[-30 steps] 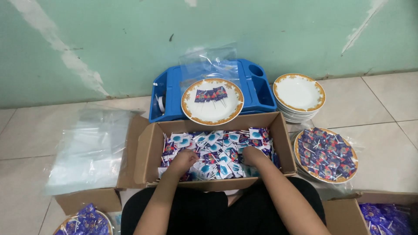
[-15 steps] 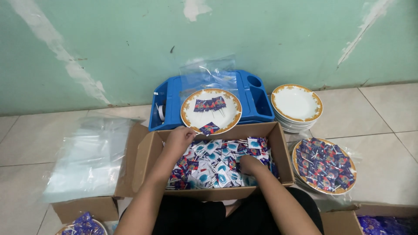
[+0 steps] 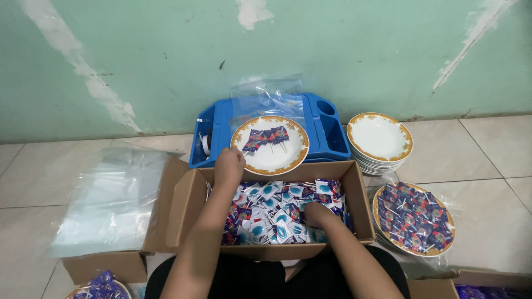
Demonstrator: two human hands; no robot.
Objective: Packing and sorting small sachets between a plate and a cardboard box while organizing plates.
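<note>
Left hand (image 3: 229, 166), fingers curled, grip unclear, reaches to the plate (image 3: 270, 160) at 12 o'clock; right hand (image 3: 317, 214) buried among packets (image 3: 271, 213), grip hidden.

- The left hand (image 3: 229, 166) reaches forward with the arm stretched long. Its fingers curl in, and we see its back.
- The right hand (image 3: 317, 214) stays low and close to the body, fingers bent down, elbow bent.
- Both arms are bare.
</note>
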